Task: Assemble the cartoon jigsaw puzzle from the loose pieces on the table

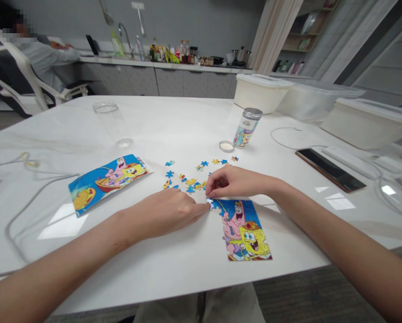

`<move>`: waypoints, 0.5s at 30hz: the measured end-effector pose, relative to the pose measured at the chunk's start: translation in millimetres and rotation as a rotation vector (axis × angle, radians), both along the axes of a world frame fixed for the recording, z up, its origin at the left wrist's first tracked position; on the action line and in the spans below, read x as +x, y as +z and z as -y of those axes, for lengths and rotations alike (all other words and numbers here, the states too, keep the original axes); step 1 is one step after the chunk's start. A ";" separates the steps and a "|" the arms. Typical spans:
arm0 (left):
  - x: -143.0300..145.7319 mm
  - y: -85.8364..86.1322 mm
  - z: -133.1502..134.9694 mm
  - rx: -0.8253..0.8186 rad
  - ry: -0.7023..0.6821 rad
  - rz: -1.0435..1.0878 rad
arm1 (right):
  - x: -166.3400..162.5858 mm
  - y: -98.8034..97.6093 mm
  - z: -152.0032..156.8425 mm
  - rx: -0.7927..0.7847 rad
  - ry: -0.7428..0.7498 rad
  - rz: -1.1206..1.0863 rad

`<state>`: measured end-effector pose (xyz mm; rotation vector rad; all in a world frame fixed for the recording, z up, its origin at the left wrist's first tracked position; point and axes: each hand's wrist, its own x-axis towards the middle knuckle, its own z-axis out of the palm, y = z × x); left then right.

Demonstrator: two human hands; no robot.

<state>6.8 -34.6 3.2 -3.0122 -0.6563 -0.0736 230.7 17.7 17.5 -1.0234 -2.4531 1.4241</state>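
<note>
A partly joined cartoon jigsaw puzzle (243,231) lies flat near the table's front edge. At its upper left corner is a blue-and-white puzzle piece (211,204). My left hand (163,208) comes in from the left, its index finger stretched out with the tip on that piece; its thumb is hidden. My right hand (226,181) has thumb and fingers pinched together at the piece's upper edge, just above the joined part. Several loose puzzle pieces (190,182) are scattered beyond both hands. To the left stands a folded picture card (110,181) with the same cartoon characters.
A printed jar (246,128) with a silver lid stands beyond the pieces, beside a small round lid (226,146). A clear jar (111,123) is at the back left. A phone (329,169), cables and storage bins (261,92) occupy the right. A person (49,60) sits far left.
</note>
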 end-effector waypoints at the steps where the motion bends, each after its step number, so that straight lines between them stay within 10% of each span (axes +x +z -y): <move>1: 0.1 -0.3 0.1 -0.003 0.004 0.011 | 0.0 0.2 0.0 0.007 0.005 0.004; 15: -0.6 6.2 -0.1 -0.034 -0.020 0.017 | -0.2 0.6 0.6 0.041 0.014 0.036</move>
